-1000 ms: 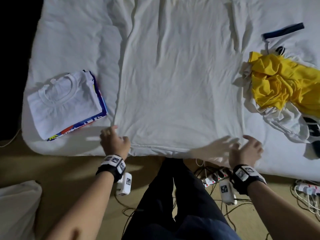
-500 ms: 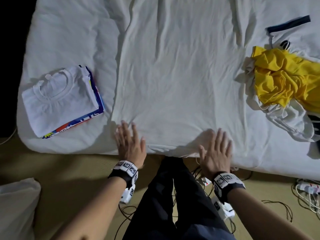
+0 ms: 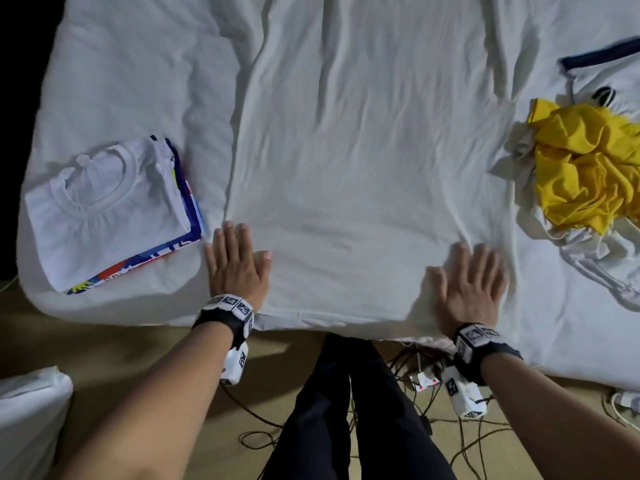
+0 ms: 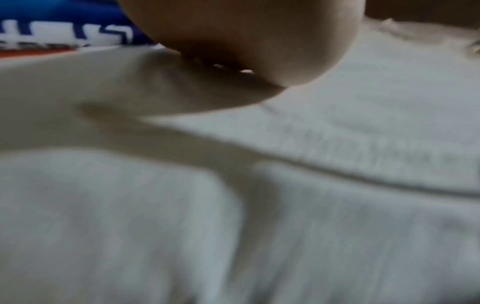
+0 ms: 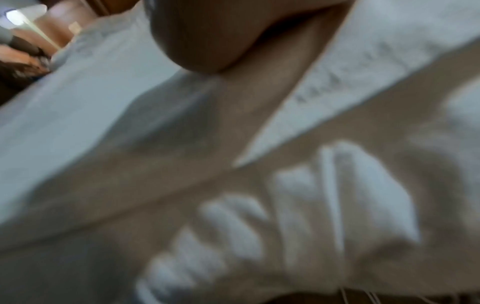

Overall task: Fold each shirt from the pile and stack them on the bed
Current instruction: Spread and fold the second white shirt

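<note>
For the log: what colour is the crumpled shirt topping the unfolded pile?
Yellow; the crumpled shirt shows best in the head view.

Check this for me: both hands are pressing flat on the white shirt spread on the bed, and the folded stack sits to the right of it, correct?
Not quite. The left hand and right hand do press flat on the white shirt, but the head view shows the folded stack to its left; the unfolded pile with the yellow shirt lies on the right.
</note>
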Demonstrator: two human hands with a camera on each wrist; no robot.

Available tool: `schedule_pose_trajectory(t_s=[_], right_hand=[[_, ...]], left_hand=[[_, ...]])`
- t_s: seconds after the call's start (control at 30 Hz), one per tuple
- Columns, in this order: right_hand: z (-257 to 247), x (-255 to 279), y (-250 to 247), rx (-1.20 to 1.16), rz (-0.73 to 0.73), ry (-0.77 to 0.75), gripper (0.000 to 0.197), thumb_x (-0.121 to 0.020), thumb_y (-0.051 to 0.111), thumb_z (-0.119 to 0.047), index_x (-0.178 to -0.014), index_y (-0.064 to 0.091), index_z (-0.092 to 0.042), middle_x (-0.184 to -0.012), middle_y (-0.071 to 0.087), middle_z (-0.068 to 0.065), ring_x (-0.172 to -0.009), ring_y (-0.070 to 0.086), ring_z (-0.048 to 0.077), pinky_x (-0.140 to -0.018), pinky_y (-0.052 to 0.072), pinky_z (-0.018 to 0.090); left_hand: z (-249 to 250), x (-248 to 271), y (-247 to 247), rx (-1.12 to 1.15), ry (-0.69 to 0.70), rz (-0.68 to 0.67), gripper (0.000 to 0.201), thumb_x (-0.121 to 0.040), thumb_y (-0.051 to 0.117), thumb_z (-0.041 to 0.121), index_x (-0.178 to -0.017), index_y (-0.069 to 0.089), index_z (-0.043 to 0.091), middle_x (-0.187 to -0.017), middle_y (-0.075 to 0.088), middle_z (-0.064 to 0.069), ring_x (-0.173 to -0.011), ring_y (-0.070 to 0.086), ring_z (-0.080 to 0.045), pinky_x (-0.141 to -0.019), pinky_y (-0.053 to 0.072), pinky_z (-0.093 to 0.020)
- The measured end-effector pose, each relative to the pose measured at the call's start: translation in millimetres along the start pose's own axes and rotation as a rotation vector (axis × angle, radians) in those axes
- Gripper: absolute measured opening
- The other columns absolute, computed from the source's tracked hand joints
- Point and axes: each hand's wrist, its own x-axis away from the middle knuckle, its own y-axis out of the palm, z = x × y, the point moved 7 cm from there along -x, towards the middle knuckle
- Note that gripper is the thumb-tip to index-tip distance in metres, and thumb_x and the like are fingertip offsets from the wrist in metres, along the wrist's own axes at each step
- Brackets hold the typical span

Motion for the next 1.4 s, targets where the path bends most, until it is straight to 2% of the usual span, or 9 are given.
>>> schedule_pose_trajectory(t_s=[0.1, 0.3, 0.5, 0.67, 0.9, 1.07, 1.2, 1.33, 1.4], right_hand=[[-12, -15, -12, -0.044, 0.045, 0.081, 0.082, -0.099, 0.003, -0.063, -0.163, 0.002, -0.011, -0.169, -0.008, 0.019, -0.156, -0.010, 0.035, -0.125, -0.003, 0.056], [-144, -48, -3, 0.069, -0.034, -0.504, 0.071, -0.098, 0.017, -0.049, -0.163, -0.006, -0.029, -0.169, -0.017, 0.006, -0.155, -0.019, 0.029, -0.126, -0.005, 0.050], [-71, -100, -12, 0.103, -0.072, -0.305, 0.066, -0.102, 0.007, -0.066, -0.159, -0.015, -0.041, -0.168, -0.024, 0.000, -0.154, -0.023, 0.023, -0.125, -0.008, 0.049], [-33, -119, -38, -0.039, -0.048, 0.025, 0.091, -0.089, -0.012, -0.073, -0.162, -0.012, -0.019, -0.167, -0.024, 0.011, -0.154, -0.022, 0.027, -0.125, -0.009, 0.051], [-167, -167, -45, 0.130, 0.023, -0.610, 0.067, -0.105, 0.016, -0.055, -0.163, -0.007, -0.030, -0.169, -0.019, 0.006, -0.155, -0.019, 0.028, -0.127, -0.004, 0.050], [-104, -234, -65, 0.055, 0.031, -0.290, 0.068, -0.103, 0.008, -0.066, -0.159, -0.018, -0.037, -0.166, -0.029, 0.000, -0.152, -0.028, 0.022, -0.124, -0.015, 0.046], [-86, -270, -98, -0.101, 0.095, 0.058, 0.086, -0.094, -0.004, -0.069, -0.161, -0.016, -0.016, -0.167, -0.022, 0.014, -0.154, -0.023, 0.028, -0.125, -0.010, 0.049], [-183, -290, -116, 0.023, 0.136, -0.497, 0.072, -0.102, 0.014, -0.054, -0.162, -0.013, -0.025, -0.167, -0.023, 0.010, -0.154, -0.023, 0.029, -0.126, -0.010, 0.046], [-204, -307, -114, 0.109, 0.098, -0.649, 0.066, -0.105, 0.014, -0.057, -0.162, -0.010, -0.032, -0.168, -0.022, 0.003, -0.154, -0.022, 0.026, -0.127, -0.004, 0.049]], left_hand=[[36, -14, -21, 0.029, 0.005, 0.072, 0.078, -0.100, 0.024, 0.050, -0.163, 0.011, 0.006, -0.169, -0.002, -0.023, -0.157, -0.004, -0.037, -0.125, -0.001, -0.058], [182, -27, -4, -0.055, 0.488, -0.028, 0.074, -0.102, 0.035, 0.051, -0.164, 0.002, 0.030, -0.170, -0.012, -0.013, -0.157, -0.011, -0.032, -0.125, -0.003, -0.058], [80, -86, -7, 0.003, 0.099, 0.005, 0.079, -0.098, 0.020, 0.072, -0.162, -0.006, 0.034, -0.170, -0.015, -0.009, -0.157, -0.011, -0.029, -0.124, -0.012, -0.053], [46, -118, -38, 0.090, -0.217, 0.041, 0.087, -0.100, 0.020, 0.063, -0.162, -0.008, 0.009, -0.167, -0.019, -0.018, -0.156, -0.018, -0.031, -0.124, -0.004, -0.058], [216, -160, -45, -0.169, 0.573, 0.039, 0.075, -0.100, 0.021, 0.064, -0.162, -0.009, 0.033, -0.170, -0.018, -0.010, -0.157, -0.010, -0.031, -0.125, -0.001, -0.058], [149, -221, -57, -0.045, 0.235, 0.101, 0.076, -0.101, 0.017, 0.067, -0.162, -0.012, 0.032, -0.169, -0.019, -0.007, -0.157, -0.014, -0.028, -0.126, -0.007, -0.053], [128, -258, -91, 0.095, -0.115, 0.209, 0.081, -0.100, 0.022, 0.057, -0.163, 0.003, 0.009, -0.169, -0.007, -0.021, -0.157, -0.006, -0.035, -0.124, 0.002, -0.060], [236, -284, -102, -0.040, 0.440, 0.166, 0.077, -0.098, 0.016, 0.055, -0.163, -0.007, 0.021, -0.169, -0.016, -0.012, -0.157, -0.012, -0.031, -0.125, -0.006, -0.056], [251, -305, -96, -0.121, 0.522, 0.106, 0.074, -0.100, 0.014, 0.060, -0.162, -0.012, 0.030, -0.169, -0.020, -0.006, -0.157, -0.014, -0.028, -0.126, -0.003, -0.054]])
